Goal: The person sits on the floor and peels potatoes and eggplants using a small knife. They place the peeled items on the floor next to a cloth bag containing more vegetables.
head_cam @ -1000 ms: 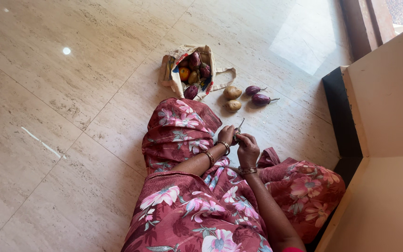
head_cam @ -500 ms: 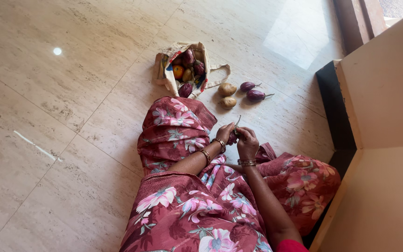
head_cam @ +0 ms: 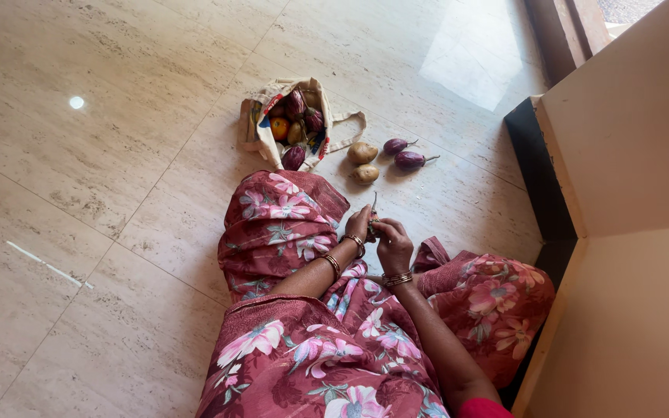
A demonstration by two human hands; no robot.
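Sitting on a glossy beige stone-tile floor [head_cam: 118,139] in a maroon dress with pink flower print [head_cam: 303,356], the person brings both hands together just past the left knee. The left hand [head_cam: 358,224] and the right hand [head_cam: 393,242] touch each other, each curled closed around one small dark purple aubergine [head_cam: 373,226] held between them; only its thin stem, sticking up above the fingers, shows clearly. Both wrists carry metal bangles.

Farther out on the floor lies an open cream cloth bag with a loop handle [head_cam: 259,128], holding more purple aubergines, a potato and an orange round fruit. Just beside the bag's handle sit two brown potatoes [head_cam: 363,152], close together, and next to them two small purple aubergines with stems [head_cam: 409,159], lying apart from the bag. A cream wall corner with a dark base strip [head_cam: 536,155] stands at the person's right.
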